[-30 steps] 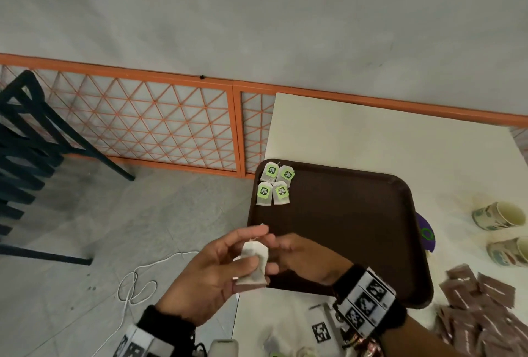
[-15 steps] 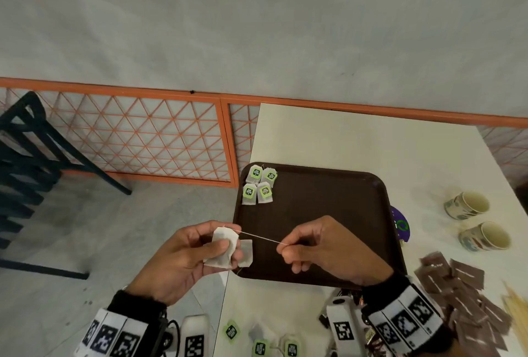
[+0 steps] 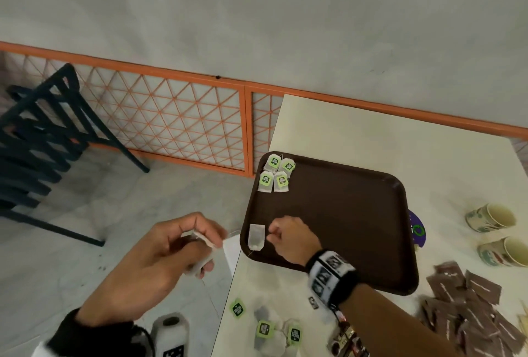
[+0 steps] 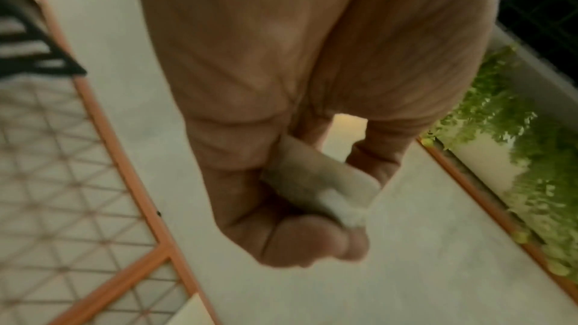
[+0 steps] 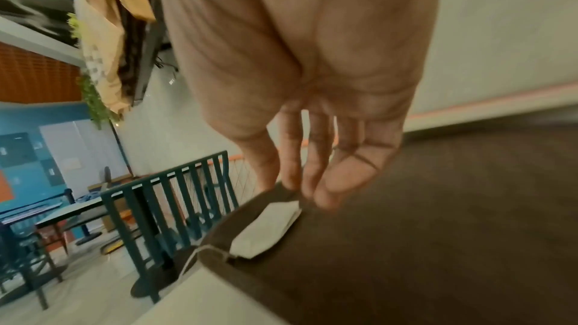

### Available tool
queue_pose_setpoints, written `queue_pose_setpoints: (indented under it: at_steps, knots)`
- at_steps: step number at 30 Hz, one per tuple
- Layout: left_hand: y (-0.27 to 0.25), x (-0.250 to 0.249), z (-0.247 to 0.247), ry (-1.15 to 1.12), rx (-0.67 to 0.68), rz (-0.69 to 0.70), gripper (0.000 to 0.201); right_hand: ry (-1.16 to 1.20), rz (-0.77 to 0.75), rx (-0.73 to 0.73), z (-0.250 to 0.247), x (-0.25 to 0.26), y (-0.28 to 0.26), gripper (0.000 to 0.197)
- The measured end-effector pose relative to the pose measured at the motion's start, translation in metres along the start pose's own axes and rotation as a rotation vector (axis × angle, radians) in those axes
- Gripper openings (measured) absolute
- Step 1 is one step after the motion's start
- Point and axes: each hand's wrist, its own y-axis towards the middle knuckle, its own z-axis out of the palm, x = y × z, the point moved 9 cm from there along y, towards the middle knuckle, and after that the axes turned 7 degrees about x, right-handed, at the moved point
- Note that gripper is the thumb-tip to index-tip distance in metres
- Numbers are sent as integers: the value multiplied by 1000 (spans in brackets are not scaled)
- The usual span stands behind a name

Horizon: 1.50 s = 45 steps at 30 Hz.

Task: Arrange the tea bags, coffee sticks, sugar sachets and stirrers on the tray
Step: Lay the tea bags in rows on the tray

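A brown tray [image 3: 357, 213] lies on the white table, with several green-tagged tea bags [image 3: 275, 175] in its far left corner. One plain tea bag [image 3: 256, 237] lies flat at the tray's near left edge, its string trailing over the rim. My right hand [image 3: 273, 235] hovers just right of this tea bag [image 5: 269, 229]; the fingers [image 5: 325, 182] hang loose and straight, holding nothing. My left hand [image 3: 205, 245] is off the table's left edge, over the floor, and grips another tea bag [image 4: 325, 184] in curled fingers.
Loose tea bags [image 3: 265, 329] lie near the table's front edge. Brown sachets [image 3: 468, 305] are heaped at the right, with two paper cups [image 3: 490, 216] behind them. A purple item [image 3: 417, 228] sits beside the tray. Stacked dark chairs [image 3: 37, 142] and an orange fence [image 3: 171, 125] stand left.
The hands pulled two tea bags apart by a string. The right hand has laid one on the tray and let go; the left hand moved away left with the other.
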Motion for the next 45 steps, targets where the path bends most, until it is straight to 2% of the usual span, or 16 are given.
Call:
queue_pose_setpoints:
  at_steps: [1,4,6,10,14,15,16,18,20,22,26,31,36,39,41,45]
  knots:
    - [-5,5,-7,-3,-67,-14,20,-6,-1,13,7,9,12,22]
    - [-18,32,-30,-192,-287,-64,13,-64,-20,53,22,31,38,51]
    - [-24,50,-35,-265,-377,-103,14,-102,-4,75,28,33,48,57]
    - [-30,74,-26,-373,-408,-171,16,-76,40,143,32,25,53,42]
    - [-17,76,-30,-44,-457,-159,26,-120,-153,212,-2,53,23,23]
    - [-6,70,-28,76,-425,-133,23,-123,-222,230,-18,70,7,24]
    - [9,64,-21,193,-332,-118,36,-127,-283,248,-35,88,-10,24]
    - [43,64,8,311,-34,-87,59,-106,-386,282,-74,124,-46,21]
    - [67,64,44,332,218,-63,44,-61,-448,265,-116,146,-74,21]
    - [80,58,72,349,339,-10,23,-37,-459,194,-160,150,-91,20]
    - [87,48,88,303,297,146,31,-30,-356,-14,-238,117,-111,8]
    - [83,45,88,197,199,146,32,94,-198,-145,-279,60,-124,3]
    - [77,59,87,14,154,15,22,298,-82,-232,-246,9,-119,6]
    - [71,79,89,-110,105,-117,14,559,70,-261,-166,-36,-103,9]
    - [69,93,87,-215,32,-182,11,728,169,-175,-97,-50,-96,7]
    - [72,121,75,-371,-129,-270,15,1023,164,-79,-23,-35,-92,17]
